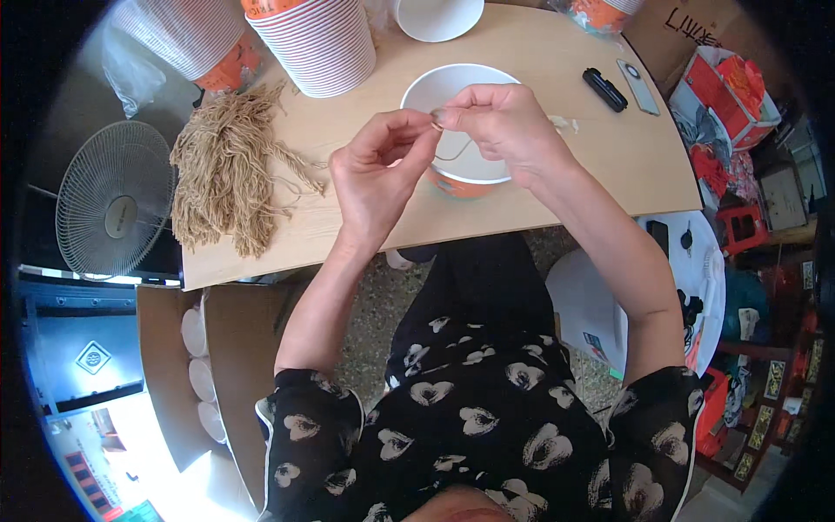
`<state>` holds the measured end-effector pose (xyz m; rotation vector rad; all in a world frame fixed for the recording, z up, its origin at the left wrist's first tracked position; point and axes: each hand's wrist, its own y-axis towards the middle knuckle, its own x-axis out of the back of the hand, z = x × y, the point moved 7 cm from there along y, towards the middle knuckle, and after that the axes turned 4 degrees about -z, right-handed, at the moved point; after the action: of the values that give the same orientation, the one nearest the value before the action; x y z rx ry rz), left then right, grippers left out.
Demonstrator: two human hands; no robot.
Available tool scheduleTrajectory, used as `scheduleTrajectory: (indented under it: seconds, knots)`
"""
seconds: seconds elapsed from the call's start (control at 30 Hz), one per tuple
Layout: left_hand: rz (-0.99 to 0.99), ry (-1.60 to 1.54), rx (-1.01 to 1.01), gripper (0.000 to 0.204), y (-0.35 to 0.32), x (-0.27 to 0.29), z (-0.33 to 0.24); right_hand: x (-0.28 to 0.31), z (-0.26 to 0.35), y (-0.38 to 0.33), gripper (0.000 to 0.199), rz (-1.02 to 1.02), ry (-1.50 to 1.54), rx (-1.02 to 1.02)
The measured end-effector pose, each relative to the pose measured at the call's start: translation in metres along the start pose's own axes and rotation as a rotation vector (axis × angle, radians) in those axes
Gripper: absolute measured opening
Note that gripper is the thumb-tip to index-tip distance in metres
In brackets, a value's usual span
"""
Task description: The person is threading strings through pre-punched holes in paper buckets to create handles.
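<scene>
My left hand (376,170) and my right hand (513,130) meet above an open paper bucket (465,187), white inside with an orange band outside. Fingertips of both hands are pinched together on a thin tan string (457,157), whose loose part curves down over the bucket's mouth. How the string sits between the fingers is partly hidden. A thick bundle of the same tan strings (228,170) lies on the table's left side, a few strands trailing toward my left wrist.
A tall stack of paper buckets (313,52) stands behind the string bundle, with a bagged stack (187,39) farther left. A white container (439,19) is at the back. A black handheld object (604,90) and a phone (639,85) lie right. A fan (115,204) stands left.
</scene>
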<state>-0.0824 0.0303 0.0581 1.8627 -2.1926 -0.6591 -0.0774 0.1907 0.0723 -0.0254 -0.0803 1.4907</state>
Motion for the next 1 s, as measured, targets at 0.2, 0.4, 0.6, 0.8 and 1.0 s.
scheduleTrajectory:
  seconds: [0.2,0.4,0.6,0.8,1.0]
  knots:
    - [0.039,0.181,-0.135,0.016,-0.003,-0.001,-0.008,0.000,-0.005,0.001,0.013,0.008,0.035,-0.059]
    - [0.181,0.014,0.148,0.015,0.012,0.001,0.000,0.005,0.012,0.000,0.012,0.149,-0.176,0.008]
    - [0.296,0.001,0.329,0.017,0.024,0.004,0.003,0.012,0.038,-0.001,0.009,0.241,-0.535,0.255]
    - [0.401,0.012,0.417,0.020,0.030,0.005,0.008,0.012,0.047,0.000,0.011,0.215,-0.391,0.367]
    - [0.455,-0.040,0.546,0.020,0.034,0.003,0.009,0.014,0.049,0.010,0.016,0.109,-0.359,0.403]
